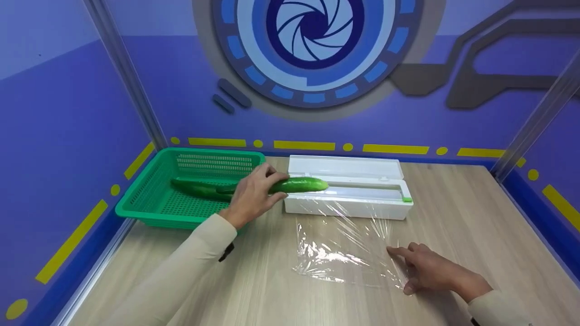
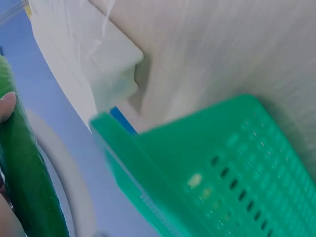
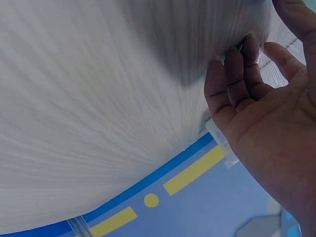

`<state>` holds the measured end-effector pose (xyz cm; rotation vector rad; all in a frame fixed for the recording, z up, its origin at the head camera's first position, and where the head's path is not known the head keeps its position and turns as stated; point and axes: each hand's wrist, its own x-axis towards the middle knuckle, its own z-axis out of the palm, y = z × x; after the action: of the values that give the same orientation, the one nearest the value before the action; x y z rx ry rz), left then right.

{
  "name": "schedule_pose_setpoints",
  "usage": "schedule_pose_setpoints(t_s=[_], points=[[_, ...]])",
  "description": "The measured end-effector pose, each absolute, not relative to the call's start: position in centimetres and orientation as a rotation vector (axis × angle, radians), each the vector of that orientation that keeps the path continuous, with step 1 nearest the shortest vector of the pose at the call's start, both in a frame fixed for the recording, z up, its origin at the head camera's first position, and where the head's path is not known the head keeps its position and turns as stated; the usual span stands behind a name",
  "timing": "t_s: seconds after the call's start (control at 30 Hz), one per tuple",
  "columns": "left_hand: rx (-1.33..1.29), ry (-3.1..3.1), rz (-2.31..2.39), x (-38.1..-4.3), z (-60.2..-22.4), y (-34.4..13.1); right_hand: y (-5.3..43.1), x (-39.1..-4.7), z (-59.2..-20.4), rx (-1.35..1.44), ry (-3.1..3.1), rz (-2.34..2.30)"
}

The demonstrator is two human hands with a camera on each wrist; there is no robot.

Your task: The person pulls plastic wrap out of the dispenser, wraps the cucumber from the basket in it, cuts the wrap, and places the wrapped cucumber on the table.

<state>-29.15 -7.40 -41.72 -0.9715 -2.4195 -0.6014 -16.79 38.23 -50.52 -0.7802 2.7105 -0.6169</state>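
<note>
Gripping a cucumber (image 1: 299, 184) in the curled fingers of the left hand (image 1: 256, 192), above the rim of the green basket (image 1: 158, 218) and overlapping the white dispenser (image 1: 344, 167) in the head view; hiding its middle and one end of a second cucumber (image 1: 197, 188) inside. Cut off in the left wrist view. Touching clear film (image 1: 326, 256) with the right hand (image 1: 430, 268), fingers loosely bent, unclenched; hard to trace exact contact against the pale table (image 1: 457, 217).

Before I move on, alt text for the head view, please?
A left hand holds a cucumber near an open white box and green basket; the right hand is at the edge of clear film reaching from box to table.
</note>
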Motion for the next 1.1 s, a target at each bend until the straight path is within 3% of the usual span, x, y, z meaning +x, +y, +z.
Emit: schedule_pose_setpoints(t_s=[0.47,1.1], points=[[-1.163,-2.478,-0.646,-26.7,-43.1,-3.1,38.2,-16.9,-50.4,-0.745,2.679,-0.634],[-1.177,-2.598,-0.684,-25.1,-45.4,1.3,38.1,-16.9,-50.4,-0.859,2.743,-0.569]])
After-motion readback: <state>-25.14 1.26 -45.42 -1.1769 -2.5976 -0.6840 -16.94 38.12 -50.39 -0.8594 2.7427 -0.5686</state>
